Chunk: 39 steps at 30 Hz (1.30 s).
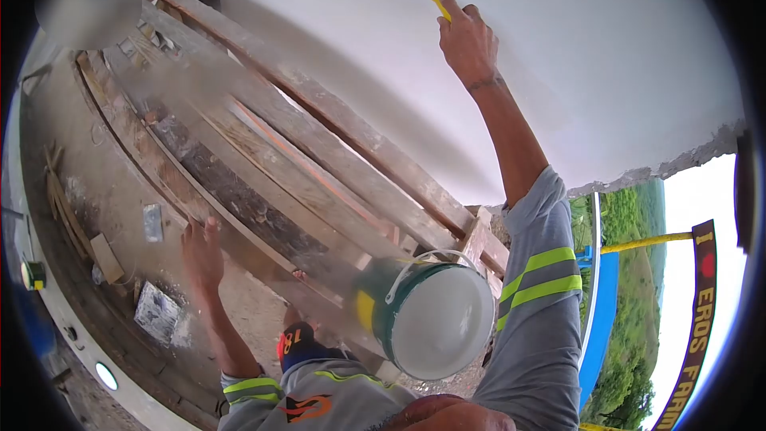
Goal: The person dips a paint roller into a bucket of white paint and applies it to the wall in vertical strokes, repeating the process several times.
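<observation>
My right hand [469, 44], raised high, is closed round the yellow handle [440, 6] of a tool with a thin metal rod. The rod runs up to the frame's top edge, and the tool's head is only faintly seen against the white wall [606, 56]. Lower on the left, my left hand [203, 255] has its fingers apart and holds nothing; it is in front of the edge of the wooden planks. Between my arms stands a green bucket [383, 307] with a white lid or white contents [444, 322] and a pale handle.
Long wooden planks [319, 168] run from upper left to lower centre. On the ground at left lie a white-stained block [158, 313], a grey piece [152, 223] and wood scraps [106, 258]. A lettered sign [700, 319] and a yellow bar [646, 242] are at right. Blur hides the upper left.
</observation>
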Available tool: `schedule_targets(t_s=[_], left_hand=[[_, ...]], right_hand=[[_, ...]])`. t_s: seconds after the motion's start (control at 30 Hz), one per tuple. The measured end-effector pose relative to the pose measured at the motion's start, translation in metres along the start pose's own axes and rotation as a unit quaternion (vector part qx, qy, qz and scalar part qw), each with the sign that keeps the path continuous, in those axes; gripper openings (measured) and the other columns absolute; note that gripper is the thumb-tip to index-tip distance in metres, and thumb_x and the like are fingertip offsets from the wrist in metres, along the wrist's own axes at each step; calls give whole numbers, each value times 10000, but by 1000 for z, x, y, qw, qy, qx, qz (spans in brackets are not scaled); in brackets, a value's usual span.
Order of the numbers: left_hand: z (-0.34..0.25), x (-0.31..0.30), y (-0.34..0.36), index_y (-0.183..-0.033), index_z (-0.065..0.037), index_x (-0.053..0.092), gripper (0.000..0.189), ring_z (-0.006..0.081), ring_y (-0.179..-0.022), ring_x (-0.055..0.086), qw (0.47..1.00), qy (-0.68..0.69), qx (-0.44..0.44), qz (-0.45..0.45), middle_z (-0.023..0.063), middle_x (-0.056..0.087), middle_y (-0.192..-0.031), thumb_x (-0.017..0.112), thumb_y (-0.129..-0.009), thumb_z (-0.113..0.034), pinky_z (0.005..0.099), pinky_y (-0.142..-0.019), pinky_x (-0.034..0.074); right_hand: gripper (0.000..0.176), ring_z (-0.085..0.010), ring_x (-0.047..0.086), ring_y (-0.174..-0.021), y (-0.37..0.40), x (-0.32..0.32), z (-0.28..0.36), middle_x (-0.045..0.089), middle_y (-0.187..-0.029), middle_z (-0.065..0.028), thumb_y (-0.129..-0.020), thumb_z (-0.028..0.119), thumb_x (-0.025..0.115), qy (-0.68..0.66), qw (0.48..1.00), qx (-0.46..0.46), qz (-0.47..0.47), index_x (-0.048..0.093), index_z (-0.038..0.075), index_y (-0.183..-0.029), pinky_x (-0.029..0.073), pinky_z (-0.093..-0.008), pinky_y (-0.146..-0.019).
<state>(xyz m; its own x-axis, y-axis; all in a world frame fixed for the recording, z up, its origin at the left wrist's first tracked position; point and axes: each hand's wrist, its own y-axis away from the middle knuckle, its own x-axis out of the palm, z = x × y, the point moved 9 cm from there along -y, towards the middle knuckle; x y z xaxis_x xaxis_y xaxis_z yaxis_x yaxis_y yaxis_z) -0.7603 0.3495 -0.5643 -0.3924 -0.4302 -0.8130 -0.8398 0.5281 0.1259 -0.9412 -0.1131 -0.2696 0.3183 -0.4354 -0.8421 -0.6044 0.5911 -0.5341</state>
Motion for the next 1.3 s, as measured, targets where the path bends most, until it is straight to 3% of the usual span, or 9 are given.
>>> schedule_targets(t_s=[0.3,0.4,0.6,1.0,1.3], left_hand=[[3,2,-4,-1431,149,402,785,467,-1305,455,1000,-5,9,6,340,502,-1389,326,-1048,-532,490,-1113,336],[9,3,-8,-1372,125,484,727,480,-1239,495,999,-15,28,-35,346,547,-1313,345,-1050,-512,508,-1060,365],[-4,-1,-6,-1065,78,643,606,496,-1079,547,996,53,62,-21,337,620,-1078,371,-1058,-464,542,-917,397],[12,11,-16,-1271,42,617,681,490,-1137,552,997,-3,69,-31,312,627,-1199,282,-1062,-512,541,-971,404],[9,9,-16,-1251,46,632,750,481,-1140,565,998,-20,64,-19,304,635,-1198,296,-1040,-590,530,-983,410]], right_hand=[[467,-308,677,-835,75,-50,-90,610,-968,-97,-940,187,659,16,998,55,20,563,277,-1388,550,-468,-691],[457,-295,671,-803,108,-71,-126,606,-944,-82,-934,184,667,18,998,52,-6,584,276,-1374,545,-459,-672],[454,-274,659,-756,182,-114,-192,612,-913,-72,-924,168,677,29,997,71,-26,606,269,-1361,541,-427,-640],[451,-265,632,-706,338,-206,-318,603,-869,-78,-943,153,649,109,982,154,-20,606,262,-1379,510,-411,-624],[436,-278,645,-714,414,-254,-367,626,-882,-78,-949,173,649,127,975,176,-54,609,259,-1375,506,-412,-617]])
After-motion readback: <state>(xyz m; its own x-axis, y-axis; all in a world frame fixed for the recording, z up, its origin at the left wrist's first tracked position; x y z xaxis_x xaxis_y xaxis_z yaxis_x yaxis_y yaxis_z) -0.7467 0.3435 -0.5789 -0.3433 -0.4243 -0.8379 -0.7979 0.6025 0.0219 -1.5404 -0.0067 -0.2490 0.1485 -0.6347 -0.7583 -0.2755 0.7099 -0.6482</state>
